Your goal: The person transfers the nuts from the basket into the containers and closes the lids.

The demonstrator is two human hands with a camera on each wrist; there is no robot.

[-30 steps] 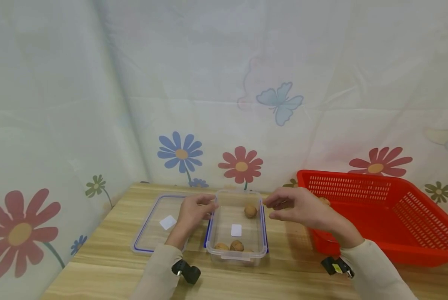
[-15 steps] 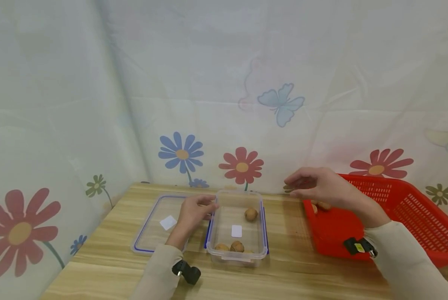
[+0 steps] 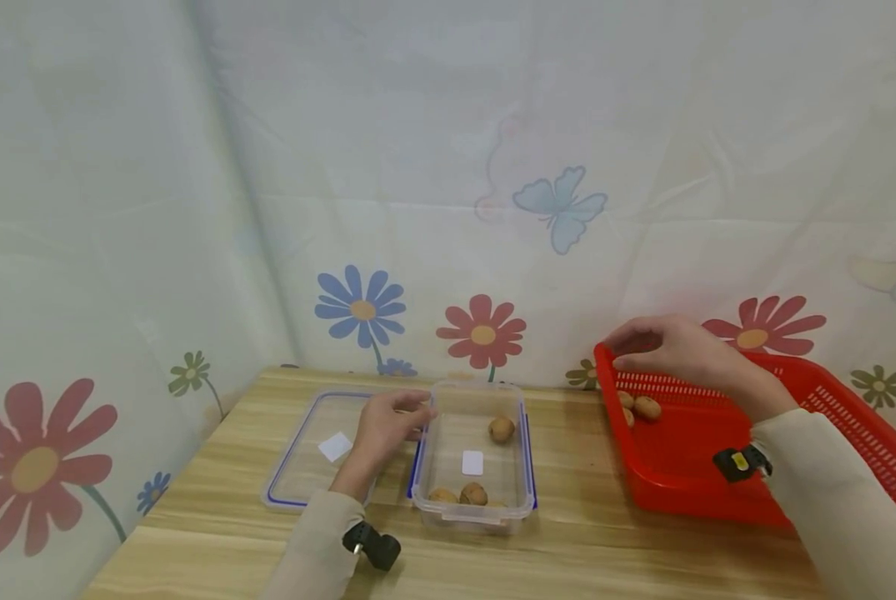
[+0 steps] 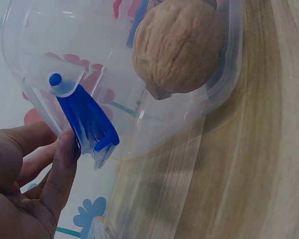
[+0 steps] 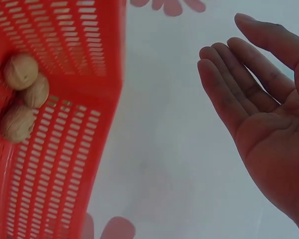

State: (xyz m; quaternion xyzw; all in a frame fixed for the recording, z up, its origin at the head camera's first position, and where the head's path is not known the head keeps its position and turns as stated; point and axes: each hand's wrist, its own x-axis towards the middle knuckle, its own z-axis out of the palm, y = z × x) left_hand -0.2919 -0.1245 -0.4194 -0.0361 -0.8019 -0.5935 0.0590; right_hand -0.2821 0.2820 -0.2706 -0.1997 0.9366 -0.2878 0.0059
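My left hand (image 3: 387, 425) pinches the left rim of a clear plastic food container (image 3: 448, 425) with blue clips. In the left wrist view its fingertips sit beside a blue clip (image 4: 87, 117) that hangs down. One walnut (image 3: 502, 429) lies at the container's far right, and several more walnuts (image 3: 473, 493) are along its near end. My right hand (image 3: 673, 350) is over the left end of a red plastic basket (image 3: 706, 479), fingers loosely bent and holding nothing. Inside the basket, three walnuts (image 5: 21, 71) cluster in a corner, below that hand.
Left of the container lies its clear lid (image 3: 286, 467) with a blue seal and a white label (image 3: 335, 446), partly behind my left forearm. A flower-printed curtain (image 3: 417, 208) rises behind the wooden table (image 3: 215, 533).
My right hand has moved right, from beside the container to over the basket's left end, uncovering the walnuts there. The left hand stays at the container's rim.
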